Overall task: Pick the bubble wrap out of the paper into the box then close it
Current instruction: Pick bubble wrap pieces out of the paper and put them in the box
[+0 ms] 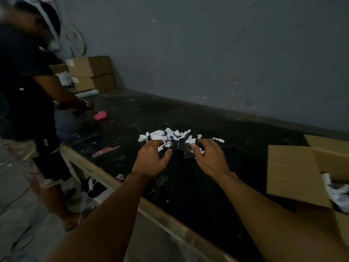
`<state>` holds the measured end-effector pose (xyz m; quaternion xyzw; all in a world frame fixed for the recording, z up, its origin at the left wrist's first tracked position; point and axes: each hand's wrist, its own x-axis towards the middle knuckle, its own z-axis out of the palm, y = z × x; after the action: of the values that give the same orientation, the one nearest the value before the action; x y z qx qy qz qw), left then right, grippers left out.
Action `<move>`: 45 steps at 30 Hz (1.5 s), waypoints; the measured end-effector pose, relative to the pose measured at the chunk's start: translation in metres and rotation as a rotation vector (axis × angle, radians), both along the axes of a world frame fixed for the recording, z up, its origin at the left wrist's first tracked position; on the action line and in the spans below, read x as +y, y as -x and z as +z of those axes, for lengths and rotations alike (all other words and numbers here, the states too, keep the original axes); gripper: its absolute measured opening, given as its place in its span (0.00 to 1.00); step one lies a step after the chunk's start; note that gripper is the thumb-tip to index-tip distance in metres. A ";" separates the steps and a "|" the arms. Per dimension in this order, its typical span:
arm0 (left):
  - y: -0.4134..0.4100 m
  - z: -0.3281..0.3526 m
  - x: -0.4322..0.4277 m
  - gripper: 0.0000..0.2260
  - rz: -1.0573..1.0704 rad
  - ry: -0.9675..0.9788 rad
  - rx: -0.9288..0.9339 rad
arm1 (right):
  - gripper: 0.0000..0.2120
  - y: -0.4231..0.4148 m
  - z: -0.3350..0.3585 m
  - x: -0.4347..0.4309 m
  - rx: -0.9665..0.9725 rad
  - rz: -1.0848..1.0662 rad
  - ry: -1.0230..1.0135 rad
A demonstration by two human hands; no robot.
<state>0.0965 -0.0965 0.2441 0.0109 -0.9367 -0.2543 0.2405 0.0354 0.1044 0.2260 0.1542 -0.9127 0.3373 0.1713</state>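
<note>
Both hands reached over a dark table [188,186] toward a scatter of torn white paper [162,135] lying near its middle. The left hand [151,161] hovered at the near-left edge of the pile with fingers curled loosely and spread, gripping nothing, its fingertips just touching the nearest scraps. The right hand [211,159] sat just beside it on the near-right edge, fingers bent down onto the heap; whether they had pinched anything could not be told. Between the two hands, among the scraps, lay a dark, faintly glossy crumpled patch [181,146] that may have been the bubble wrap, though the dim light left that uncertain. Well apart on the right stood a cardboard box [294,171] with its flaps open, one broad flap lying toward the hands, and pale crumpled material [336,191] showed inside it. A pink object [100,115] rested on the far left part of the table, close to another person [28,91] in dark clothing who stood at that end. Behind that person, stacked brown cartons [92,74] stood against the grey wall [226,53]
</note>
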 end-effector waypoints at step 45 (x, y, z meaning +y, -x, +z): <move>0.391 -0.154 -0.258 0.10 -0.344 -0.003 -0.155 | 0.15 0.275 -0.166 -0.275 -0.113 -0.250 -0.096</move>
<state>-0.2941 -0.3542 0.0902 -0.1298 -0.9400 -0.2915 0.1207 -0.2395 -0.1702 0.0602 0.0283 -0.9481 0.2772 0.1529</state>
